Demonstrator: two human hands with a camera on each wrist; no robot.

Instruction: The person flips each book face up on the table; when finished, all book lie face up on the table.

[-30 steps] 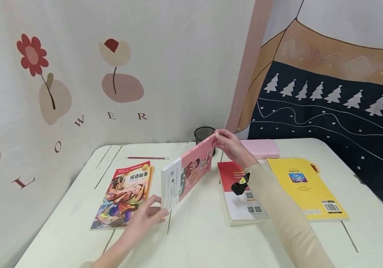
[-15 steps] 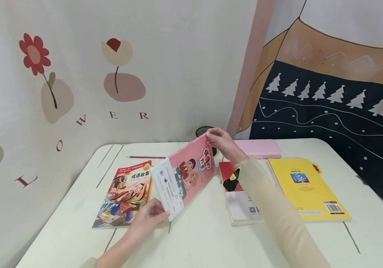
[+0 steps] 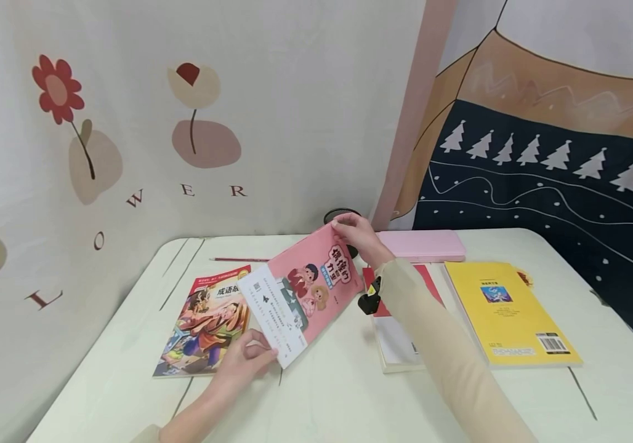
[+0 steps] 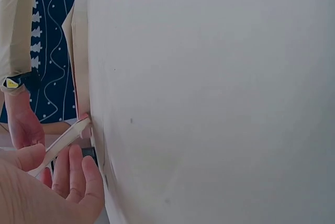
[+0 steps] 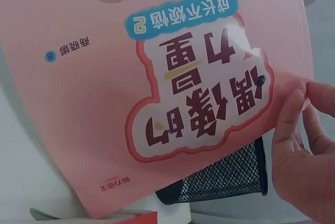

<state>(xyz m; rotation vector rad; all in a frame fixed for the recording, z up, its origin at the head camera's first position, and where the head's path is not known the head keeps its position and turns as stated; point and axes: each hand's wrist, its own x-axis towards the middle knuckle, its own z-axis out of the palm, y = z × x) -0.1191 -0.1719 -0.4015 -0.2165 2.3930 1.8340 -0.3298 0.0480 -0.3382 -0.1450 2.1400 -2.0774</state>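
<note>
A pink book (image 3: 316,283) with a white band along one end is held tilted above the table, its cover facing up toward the head camera. My right hand (image 3: 358,237) pinches its upper far corner between thumb and fingers, as the right wrist view also shows. With thumb and fingers, my left hand (image 3: 247,360) grips the white end at the near lower corner. In the left wrist view the left hand (image 4: 57,182) has the book's thin page edge between thumb and fingers. Under the left side lies a picture-covered book (image 3: 205,326), partly overlapped by the pink one.
A red-and-white book (image 3: 399,338) lies partly under the right forearm, with a yellow book (image 3: 510,314) to its right. Behind them are a pink case (image 3: 427,245) and a black mesh pen holder (image 5: 225,177). A red pencil (image 3: 239,259) lies at the back left.
The pink book has turned from nearly edge-on to showing its cover toward the head camera. My right hand has shifted left with its corner; the left hand keeps its grip on the white end.
</note>
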